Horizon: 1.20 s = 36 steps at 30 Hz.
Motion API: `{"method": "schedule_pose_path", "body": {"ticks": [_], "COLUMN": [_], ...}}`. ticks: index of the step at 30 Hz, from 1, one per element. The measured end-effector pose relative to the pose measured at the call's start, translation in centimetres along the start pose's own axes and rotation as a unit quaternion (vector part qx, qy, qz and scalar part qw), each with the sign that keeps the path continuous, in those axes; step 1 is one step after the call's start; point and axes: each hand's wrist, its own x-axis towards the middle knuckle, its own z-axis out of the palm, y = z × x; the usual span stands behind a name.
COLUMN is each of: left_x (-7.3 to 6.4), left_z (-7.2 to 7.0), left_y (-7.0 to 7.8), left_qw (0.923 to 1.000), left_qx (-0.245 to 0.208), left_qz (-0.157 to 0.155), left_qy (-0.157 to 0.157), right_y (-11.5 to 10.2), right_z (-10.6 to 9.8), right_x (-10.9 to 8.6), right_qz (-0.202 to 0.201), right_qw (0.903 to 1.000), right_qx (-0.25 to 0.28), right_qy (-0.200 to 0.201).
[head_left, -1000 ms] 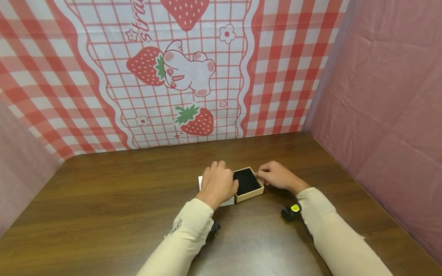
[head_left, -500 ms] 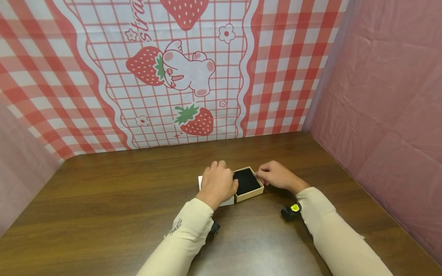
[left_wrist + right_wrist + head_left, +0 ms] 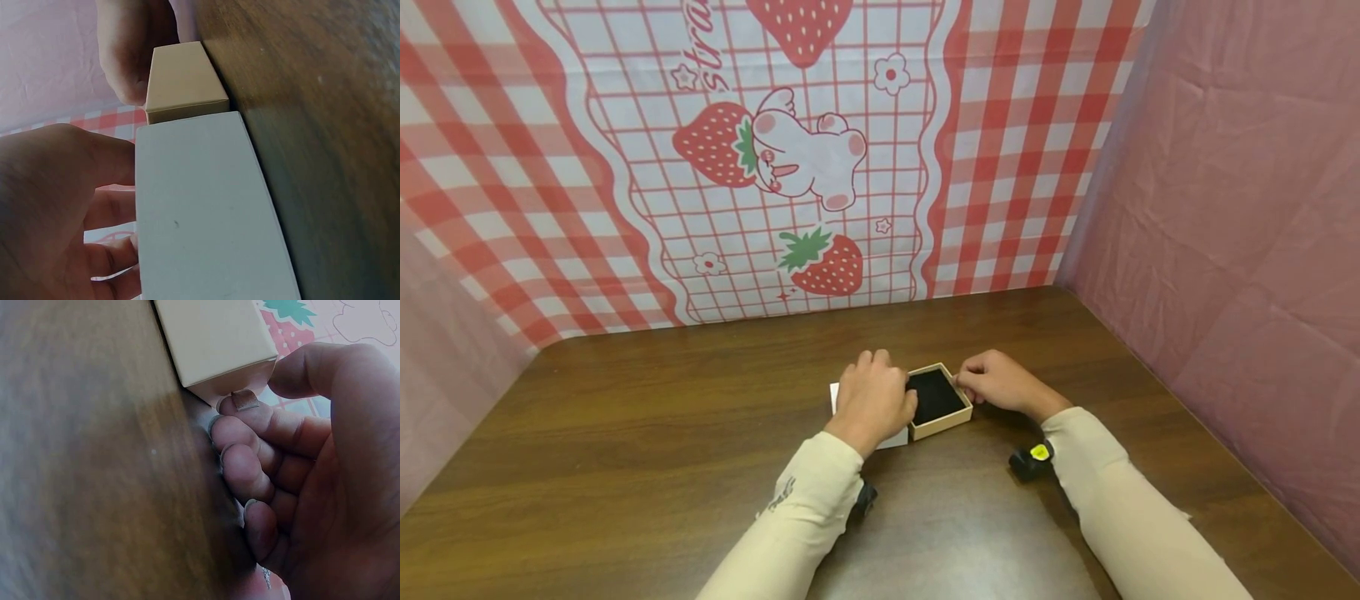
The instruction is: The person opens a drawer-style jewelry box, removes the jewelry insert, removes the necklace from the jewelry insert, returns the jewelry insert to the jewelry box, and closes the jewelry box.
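A drawer-style gift box lies on the table, its tan tray [image 3: 942, 426] pulled out to the right of a white sleeve [image 3: 892, 439]. Black lining [image 3: 935, 395] fills the tray. My left hand [image 3: 874, 400] holds the sleeve from above, thumb toward the tray and fingers curled over the far side. In the left wrist view the sleeve [image 3: 203, 206] meets the end of the tray [image 3: 187, 75]. At the tray's right end my right hand [image 3: 1000, 383] pinches; in the right wrist view a small brown pull tab [image 3: 245, 400] lies against the index fingertip, with the thumb at the tray's edge.
The brown wooden table [image 3: 647, 450] extends around the box. Behind it hangs a red-and-white strawberry cloth [image 3: 820, 167], and a pink cloth [image 3: 1240, 208] stands along the right side. A black wrist camera [image 3: 1030, 461] sits under my right wrist.
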Motion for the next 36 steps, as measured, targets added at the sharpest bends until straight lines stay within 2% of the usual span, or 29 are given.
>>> {"method": "schedule_pose_path", "body": {"ticks": [6,26,36], "left_x": [0.01,0.05,-0.02], "left_z": [0.18,0.2,0.21], "left_y": [-0.12,-0.09,-0.22], "left_qw": [1.0,0.9999,1.0], "left_qx": [0.003,0.007,0.002], "left_qz": [0.0,0.0,0.005], "left_qy": [0.006,-0.01,0.0], "right_y": [0.06,-0.16,-0.09], "right_z": [0.07,0.0,-0.04], "right_x": [0.05,-0.11,-0.04], "right_qz": [-0.004,0.001,0.002], "right_qw": [1.0,1.0,1.0], "right_qx": [-0.004,0.003,-0.002], "right_qy": [0.002,0.003,0.003]}}
